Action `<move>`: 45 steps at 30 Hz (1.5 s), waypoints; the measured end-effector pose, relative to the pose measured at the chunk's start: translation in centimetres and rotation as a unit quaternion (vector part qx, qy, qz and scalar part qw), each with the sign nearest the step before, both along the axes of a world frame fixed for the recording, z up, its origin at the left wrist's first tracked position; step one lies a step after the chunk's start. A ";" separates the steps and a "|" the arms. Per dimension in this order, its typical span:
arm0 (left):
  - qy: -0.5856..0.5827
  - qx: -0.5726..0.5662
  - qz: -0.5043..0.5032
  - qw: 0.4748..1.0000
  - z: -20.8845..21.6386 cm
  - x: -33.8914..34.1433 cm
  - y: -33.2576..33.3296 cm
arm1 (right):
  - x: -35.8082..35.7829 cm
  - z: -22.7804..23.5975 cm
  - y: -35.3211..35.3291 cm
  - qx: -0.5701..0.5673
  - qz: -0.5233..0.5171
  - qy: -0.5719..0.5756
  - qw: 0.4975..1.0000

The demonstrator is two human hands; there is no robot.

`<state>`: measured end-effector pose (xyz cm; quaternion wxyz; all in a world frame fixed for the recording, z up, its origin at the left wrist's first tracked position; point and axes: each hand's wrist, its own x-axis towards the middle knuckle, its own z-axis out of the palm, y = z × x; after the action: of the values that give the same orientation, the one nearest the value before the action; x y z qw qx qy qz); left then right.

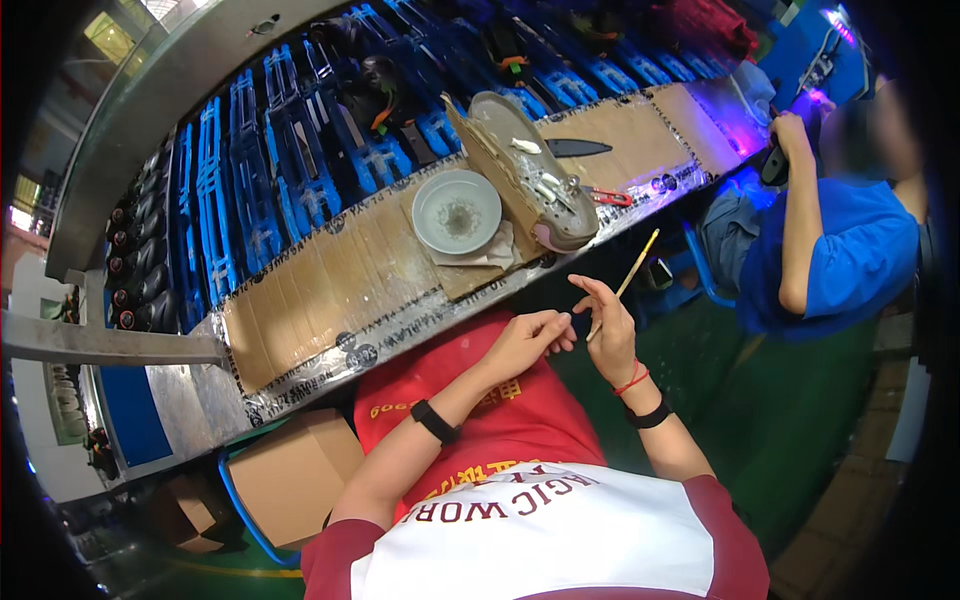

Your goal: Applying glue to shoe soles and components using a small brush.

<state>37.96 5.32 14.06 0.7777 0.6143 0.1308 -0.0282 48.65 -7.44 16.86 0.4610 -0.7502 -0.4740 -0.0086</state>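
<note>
My right hand [612,330] is raised just past the table's near edge, a thin yellow stick [639,262] held slantwise in its fingers. One end points up and away; whether it carries bristles is too small to tell. Close beside it, my left hand [535,337] has its fingers curled together above my red apron [540,410]. Anything inside those fingers is hidden. On the table ahead stands a round white bowl [428,215] with a greyish patch in its bottom. Right of the bowl, a long grey tray [570,232] holds small white pieces [548,188].
Cardboard [300,315] covers the table, with a cardboard flap [490,165] standing between bowl and tray. A dark blade [580,147] and a red-handled tool [608,197] lie farther right. Blue racks [290,150] line the back. A co-worker in blue [850,250] sits at right.
</note>
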 end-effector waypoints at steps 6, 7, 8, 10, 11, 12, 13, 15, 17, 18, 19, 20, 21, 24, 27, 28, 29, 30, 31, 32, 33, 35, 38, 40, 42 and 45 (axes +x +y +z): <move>-0.014 -0.040 0.015 0.999 1.9 0.7 -2.2 | 0.3 -0.8 -1.1 -0.080 0.056 -0.055 0.994; 0.004 -0.043 0.025 0.999 1.8 0.5 -2.0 | 0.2 -1.3 -0.7 -0.039 0.056 -0.063 0.996; -0.005 -0.044 0.041 0.998 1.5 0.5 -1.9 | 0.2 -1.9 -0.6 0.003 0.053 -0.075 0.996; 0.002 -0.009 0.089 0.996 1.4 -0.2 -2.0 | -0.3 -3.4 -1.6 0.002 0.049 -0.030 0.998; -0.001 -0.013 0.115 0.993 1.6 -0.7 -1.9 | -0.9 -4.5 -2.0 0.039 0.050 0.052 0.997; 0.002 -0.014 0.112 0.994 1.6 -1.4 -1.7 | -1.5 -5.2 -2.5 0.076 0.050 0.132 0.987; 0.000 0.018 0.129 0.991 1.7 -2.2 -1.5 | -2.2 -5.6 -2.9 0.013 0.021 0.192 0.981; 0.000 0.056 0.154 0.986 2.3 -3.9 -1.2 | -2.9 -7.9 -3.6 -0.144 0.028 0.194 0.970; 0.009 0.071 0.168 0.983 2.4 -5.6 -0.7 | -3.6 -12.8 -4.4 -0.283 0.056 0.245 0.926; 0.018 0.085 0.182 0.979 2.4 -6.4 -0.4 | -3.9 -14.5 -4.5 -0.349 0.058 0.332 0.875; 0.029 0.092 0.193 0.977 2.3 -7.3 -0.1 | -4.0 -18.2 -5.0 -0.354 0.032 0.399 0.845; 0.030 0.092 0.195 0.976 1.8 -8.2 0.2 | -3.8 -18.4 -4.6 -0.355 0.035 0.398 0.845; 0.035 0.090 0.215 0.972 1.4 -9.0 0.4 | -3.5 -18.5 -4.3 -0.403 0.062 0.455 0.792; 0.061 0.085 0.234 0.966 1.0 -11.4 1.0 | -3.5 -19.4 -4.2 -0.418 0.071 0.563 0.709; 0.071 0.066 0.250 0.963 1.1 -12.8 1.2 | -3.5 -20.4 -4.4 -0.336 0.071 0.621 0.704; 0.073 0.068 0.248 0.964 1.3 -13.1 1.4 | -3.6 -21.2 -4.5 -0.329 0.062 0.611 0.717; 0.075 0.069 0.245 0.964 1.4 -13.4 1.6 | -3.7 -21.8 -4.6 -0.322 0.053 0.601 0.730; 0.075 0.067 0.247 0.964 1.4 -13.7 1.8 | -3.8 -22.8 -5.0 -0.324 0.053 0.600 0.730; 0.060 0.064 0.249 0.964 1.3 -13.9 1.9 | -3.9 -23.7 -5.5 -0.361 0.053 0.487 0.793; 0.046 0.062 0.252 0.965 1.2 -14.1 2.2 | -3.9 -23.3 -5.3 -0.390 0.055 0.366 0.843; 0.041 0.063 0.249 0.966 1.2 -14.3 2.5 | -3.8 -22.8 -5.4 -0.398 0.058 0.360 0.842; 0.038 0.068 0.240 0.968 1.1 -14.5 3.3 | -3.7 -20.8 -5.2 -0.420 0.084 0.362 0.828; 0.036 0.067 0.225 0.971 1.5 -14.9 4.2 | -4.1 -19.3 -5.2 -0.448 0.145 0.319 0.822; 0.040 0.075 0.202 0.976 1.6 -15.1 4.7 | -4.5 -19.6 -5.6 -0.372 0.202 0.322 0.847; 0.018 0.091 0.180 0.979 1.4 -15.6 5.4 | -4.3 -17.9 -4.9 -0.400 0.232 0.277 0.842; -0.012 0.115 0.161 0.980 2.4 -15.5 6.0 | -4.1 -17.1 -5.2 -0.492 0.274 0.180 0.807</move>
<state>22.49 11.36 16.49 0.6977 0.6710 0.2204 0.1199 44.54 -12.65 -0.28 0.0903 -0.7035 -0.5092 0.4875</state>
